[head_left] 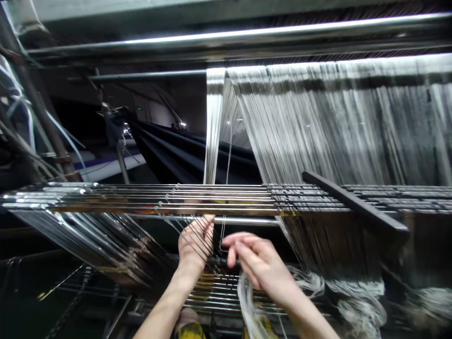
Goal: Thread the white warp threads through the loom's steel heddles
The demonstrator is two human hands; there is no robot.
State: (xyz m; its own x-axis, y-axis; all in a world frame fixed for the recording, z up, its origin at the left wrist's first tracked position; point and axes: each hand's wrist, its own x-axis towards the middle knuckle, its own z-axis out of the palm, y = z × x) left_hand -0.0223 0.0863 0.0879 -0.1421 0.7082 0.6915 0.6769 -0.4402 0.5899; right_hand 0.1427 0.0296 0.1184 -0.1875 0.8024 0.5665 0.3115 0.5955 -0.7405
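Observation:
My left hand (196,241) is closed behind several slanting heddle wires (197,235), just below the metal bars of the loom. A narrow strip of white warp threads (212,136) runs down behind the bars to its fingertips, which seem to pinch it; the exact grip is hidden. My right hand (260,263) is just to the right, somewhat blurred, with its thumb and fingers drawn together. A thin white thread (221,235) comes down to its fingertips. From beneath this hand hangs a loose bundle of white yarn (247,301).
Thin metal bars (226,193) cross in front of me. A dense sheet of warp threads (318,127) fills the right, with a dark flat bar (355,200) lying across the bars. Bunched heddles (116,245) hang at left. Yarn bunches (363,306) hang at lower right.

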